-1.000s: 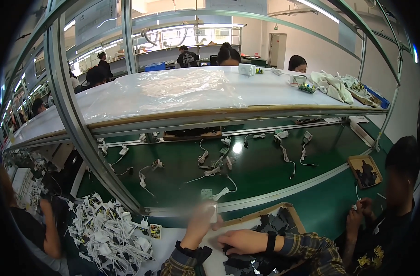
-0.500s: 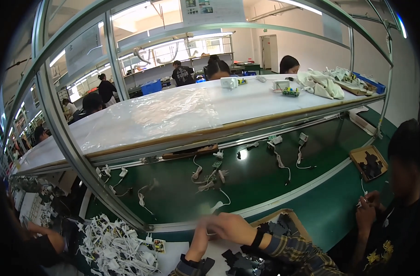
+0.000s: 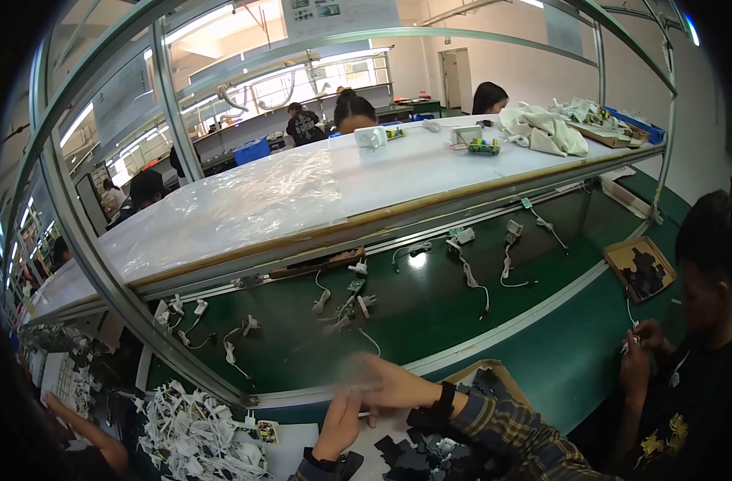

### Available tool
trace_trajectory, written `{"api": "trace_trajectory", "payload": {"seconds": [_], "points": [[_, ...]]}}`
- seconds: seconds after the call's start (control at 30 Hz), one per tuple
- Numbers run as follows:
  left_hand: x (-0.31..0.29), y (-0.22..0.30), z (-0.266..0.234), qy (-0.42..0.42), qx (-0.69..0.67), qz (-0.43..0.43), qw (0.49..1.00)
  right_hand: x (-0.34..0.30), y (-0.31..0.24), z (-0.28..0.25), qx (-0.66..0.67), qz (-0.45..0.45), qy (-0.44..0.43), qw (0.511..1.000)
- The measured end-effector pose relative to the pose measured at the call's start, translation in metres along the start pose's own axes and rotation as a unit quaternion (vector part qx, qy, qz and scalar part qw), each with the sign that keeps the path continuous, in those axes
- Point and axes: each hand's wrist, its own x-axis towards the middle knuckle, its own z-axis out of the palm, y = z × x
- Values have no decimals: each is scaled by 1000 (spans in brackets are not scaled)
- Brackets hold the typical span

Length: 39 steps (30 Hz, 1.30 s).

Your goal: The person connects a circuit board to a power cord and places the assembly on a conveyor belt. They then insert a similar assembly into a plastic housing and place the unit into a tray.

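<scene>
My left hand is closed, fingers pressed together around something small and pale that I cannot make out. Right against it is my right hand, its fingers smeared by motion, so their grip is unclear. A white cord on the green conveyor belt runs down behind the right hand. Below my hands lie several flat black pieces on a pale surface. More black pieces fill a cardboard box beside my right forearm.
Left of my arms is a heap of white plug adapters with cords, beside a small circuit board. A metal frame post and a white shelf rise ahead. A co-worker's hands are at the right; another arm is at left.
The whole view has swung to the right, so the shelf and belt sit further left. My hands stay together; the right one has risen slightly. Another corded board shows at the belt's far right.
</scene>
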Motion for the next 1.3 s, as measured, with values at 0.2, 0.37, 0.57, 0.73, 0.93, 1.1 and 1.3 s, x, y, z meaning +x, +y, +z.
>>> {"api": "trace_trajectory", "payload": {"seconds": [0.2, 0.37, 0.57, 0.73, 0.93, 1.1, 1.3], "points": [[5, -16, -6, -24, -86, -61, 994, 1, -7, -12, 65, -82, 93, 990], [9, -13, -6, 5, -99, -79, 992, 2, -5, -11, 20, -134, 104, 985], [5, -25, -11, 73, 32, -9, 997, -11, -23, -2, -88, -164, 28, 982], [15, -43, -31, 268, 87, 51, 958, -28, -36, 14, -480, -187, 54, 855], [12, -21, -17, 260, 17, 65, 963, -15, -10, 14, -489, -286, 130, 814], [13, -45, -22, 207, -22, 25, 978, 3, 14, 12, -477, -299, 76, 823], [12, -36, -14, 199, -196, -14, 960, 3, 11, 12, -475, -342, 101, 805]]}}
